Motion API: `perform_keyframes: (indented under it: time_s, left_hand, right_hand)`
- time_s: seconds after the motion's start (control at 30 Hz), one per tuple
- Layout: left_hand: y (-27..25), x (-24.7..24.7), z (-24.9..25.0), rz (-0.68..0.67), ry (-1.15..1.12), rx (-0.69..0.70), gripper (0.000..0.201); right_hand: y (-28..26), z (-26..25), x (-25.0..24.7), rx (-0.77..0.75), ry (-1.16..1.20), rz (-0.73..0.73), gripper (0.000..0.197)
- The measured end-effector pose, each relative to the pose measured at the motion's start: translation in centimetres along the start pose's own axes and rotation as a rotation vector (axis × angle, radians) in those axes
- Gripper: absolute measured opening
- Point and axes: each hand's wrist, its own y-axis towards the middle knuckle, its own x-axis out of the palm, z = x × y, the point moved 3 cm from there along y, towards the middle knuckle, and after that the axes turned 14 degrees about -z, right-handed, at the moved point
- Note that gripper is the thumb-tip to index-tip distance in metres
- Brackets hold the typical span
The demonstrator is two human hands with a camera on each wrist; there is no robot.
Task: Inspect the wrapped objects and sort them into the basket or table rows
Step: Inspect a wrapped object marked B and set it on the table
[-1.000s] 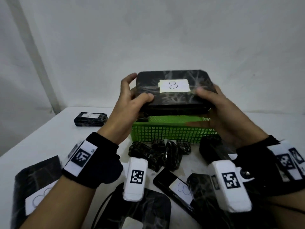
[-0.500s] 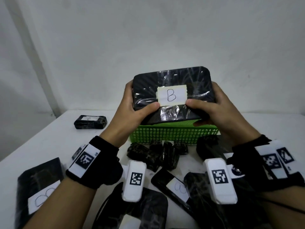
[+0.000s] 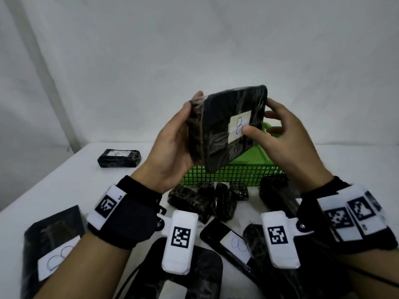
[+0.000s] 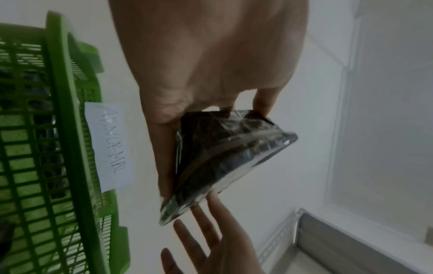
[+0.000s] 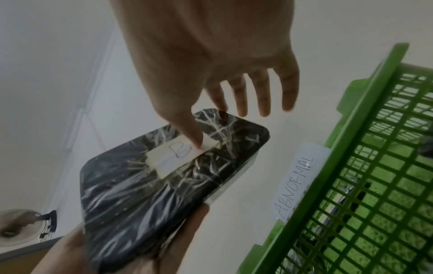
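A flat black box in clear wrap (image 3: 218, 134), with a paper label marked "B" (image 3: 239, 125), is held up on a tilt over the green basket (image 3: 237, 175). My left hand (image 3: 174, 139) grips its left edge, palm under it and fingers behind. My right hand (image 3: 282, 134) has its thumb on the label while its straight, spread fingers reach past the box's edge (image 5: 248, 96). In the left wrist view the box (image 4: 225, 159) shows edge-on. The basket (image 5: 374, 166) carries a paper tag reading "ABNORMAL" (image 5: 295, 183).
One wrapped block labelled B (image 3: 119, 158) lies alone at the table's far left. Several small wrapped pieces (image 3: 207, 199) are heaped in front of the basket. Flat labelled packages (image 3: 51, 244) (image 3: 228, 242) lie near the front edge under my wrists.
The box has turned from label-up between both hands to tilted on its edge in my left palm. My right hand has loosened, leaving its thumb on the label.
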Motion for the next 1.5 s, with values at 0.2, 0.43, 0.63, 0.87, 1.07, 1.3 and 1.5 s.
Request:
perform_keyframes:
  time_s: [0.2, 0.43, 0.63, 0.87, 1.07, 1.3, 1.5]
  left_hand:
    - [0.0, 0.6, 0.3, -0.04, 0.14, 0.066, 0.056]
    - [-0.2, 1.4, 0.4, -0.04, 0.267, 0.038, 0.046]
    - [-0.3, 1.1, 0.9, 0.013, 0.322, 0.029, 0.03]
    - [-0.5, 0.6, 1.4, 0.005, 0.326, 0.047, 0.039]
    - [-0.5, -1.0, 1.7, 0.127, 0.203, -0.037, 0.068]
    - [-0.6, -2.0, 1.5, 0.11, 0.293, 0.009, 0.072]
    - [-0.6, -0.5, 0.8, -0.157, 0.535, -0.009, 0.078]
  right_hand:
    - [-0.4, -1.1, 0.8, -0.059, 0.147, -0.288, 0.086]
    - [-0.8, -2.2, 1.8, -0.228, 0.142, -0.399, 0.116]
    - [-1.2, -2.5, 1.9, -0.261, 0.095, -0.314, 0.098]
    - [-1.5, -3.0, 2.1, -0.315, 0.115, -0.241, 0.091]
    - [-1.5, -3.3, 1.5, -0.394, 0.179, -0.42, 0.092]
    - [-0.8, -2.9, 1.7, -0.157, 0.48, -0.352, 0.08]
    - [-0.2, -1.5, 1.4, 0.008, 0.745, -0.353, 0.092]
